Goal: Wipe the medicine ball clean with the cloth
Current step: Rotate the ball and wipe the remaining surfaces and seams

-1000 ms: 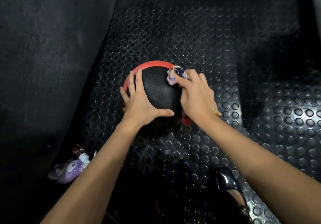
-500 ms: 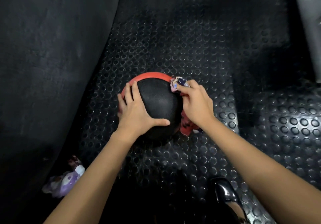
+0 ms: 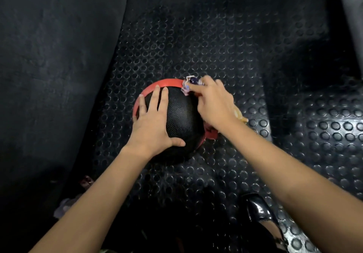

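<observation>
Head view: right hand (image 3: 214, 105) clutches a crumpled multicoloured cloth (image 3: 189, 84), pressing it on the far right rim of the round black textured medicine ball with a red band (image 3: 181, 119). Left hand (image 3: 152, 125) lies flat, fingers spread, on the ball's left side. Ball sits on black studded rubber flooring (image 3: 225, 46); a glossy black shoe (image 3: 259, 209) is at lower right.

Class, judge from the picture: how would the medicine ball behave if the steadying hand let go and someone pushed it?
The medicine ball is round, so it would probably roll on the studded floor mat. Its pebbled black skin looks grippy, not slippery. The left hand rests flat on it, suggesting it needs steadying.
</observation>
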`<move>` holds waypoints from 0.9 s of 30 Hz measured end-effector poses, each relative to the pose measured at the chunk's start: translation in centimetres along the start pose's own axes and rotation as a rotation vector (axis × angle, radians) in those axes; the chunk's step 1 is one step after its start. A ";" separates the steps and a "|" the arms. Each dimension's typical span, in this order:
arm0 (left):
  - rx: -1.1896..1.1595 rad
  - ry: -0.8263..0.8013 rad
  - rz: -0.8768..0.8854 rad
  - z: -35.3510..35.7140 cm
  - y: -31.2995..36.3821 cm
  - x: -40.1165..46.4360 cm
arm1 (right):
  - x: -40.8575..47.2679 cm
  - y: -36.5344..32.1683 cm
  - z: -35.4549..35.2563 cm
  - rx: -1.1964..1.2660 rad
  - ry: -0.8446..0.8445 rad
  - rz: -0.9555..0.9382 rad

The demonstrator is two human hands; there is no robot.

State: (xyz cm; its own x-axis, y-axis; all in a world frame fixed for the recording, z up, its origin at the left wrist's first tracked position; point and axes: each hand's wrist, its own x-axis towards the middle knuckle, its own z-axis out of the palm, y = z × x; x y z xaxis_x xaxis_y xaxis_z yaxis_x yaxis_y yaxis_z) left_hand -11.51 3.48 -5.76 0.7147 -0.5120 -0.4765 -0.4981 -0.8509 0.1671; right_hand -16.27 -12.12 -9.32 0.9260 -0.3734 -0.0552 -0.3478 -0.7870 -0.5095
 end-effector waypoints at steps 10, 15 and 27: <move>-0.023 -0.011 -0.035 -0.1 0.6 0.3 | 0.3 -1.0 0.1 -0.048 0.021 -0.006; -0.063 -0.022 -0.051 -0.3 0.3 0.5 | -4.6 -1.3 0.4 -0.008 0.064 -0.147; -0.082 0.030 -0.034 0.2 0.0 0.1 | -6.2 -0.2 1.9 0.148 0.084 0.098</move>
State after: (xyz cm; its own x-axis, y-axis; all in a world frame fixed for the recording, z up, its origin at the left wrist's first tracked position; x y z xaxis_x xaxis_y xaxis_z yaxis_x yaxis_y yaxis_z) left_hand -11.53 3.47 -6.01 0.7455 -0.4849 -0.4572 -0.4323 -0.8740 0.2221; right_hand -21.67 -8.71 -10.47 0.8712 -0.4891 -0.0417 -0.4042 -0.6665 -0.6265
